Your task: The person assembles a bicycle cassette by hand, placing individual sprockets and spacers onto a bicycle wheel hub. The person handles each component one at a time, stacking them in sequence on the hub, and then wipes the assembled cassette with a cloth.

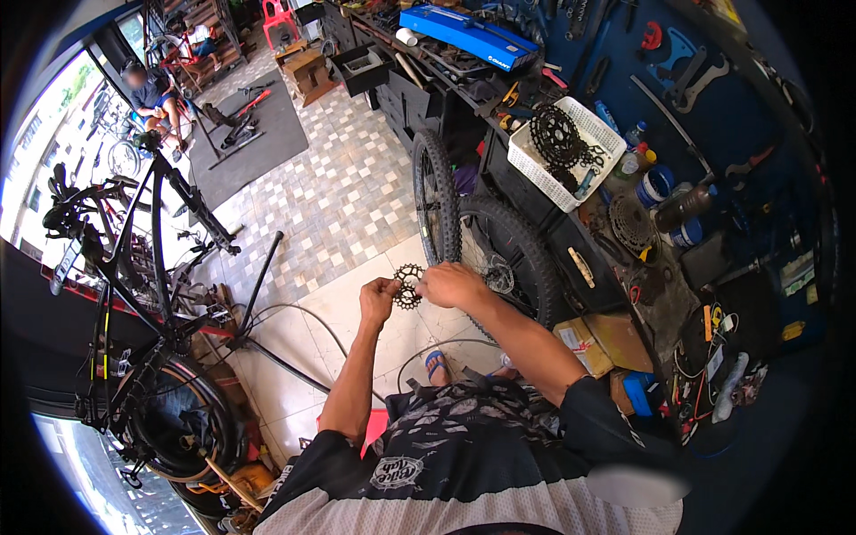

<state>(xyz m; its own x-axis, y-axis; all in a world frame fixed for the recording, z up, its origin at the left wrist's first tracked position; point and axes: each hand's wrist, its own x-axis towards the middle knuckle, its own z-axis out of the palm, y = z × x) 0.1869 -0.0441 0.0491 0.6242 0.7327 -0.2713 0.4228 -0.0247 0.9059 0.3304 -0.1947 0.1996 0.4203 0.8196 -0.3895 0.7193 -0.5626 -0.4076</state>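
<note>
A pair of small dark toothed bicycle sprockets (408, 298) hangs in front of me above the floor, one above the other; I cannot tell whether they are joined. My left hand (378, 300) pinches their left side between thumb and fingers. From the other side my right hand (453, 285) is closed at their right edge, its fingertips partly hidden behind its own back. Just beyond my right hand, two loose bicycle wheels with knobbly tyres (432, 192) lean against the dark workbench.
On the bench at right stand a white basket (528, 169) of greasy drivetrain parts, a cassette (631, 223) and bottles. A blue box (468, 37) lies farther back. A black bicycle frame (152, 214) stands at left, with a hose (294, 374) on the floor. Another person (160, 102) sits far left.
</note>
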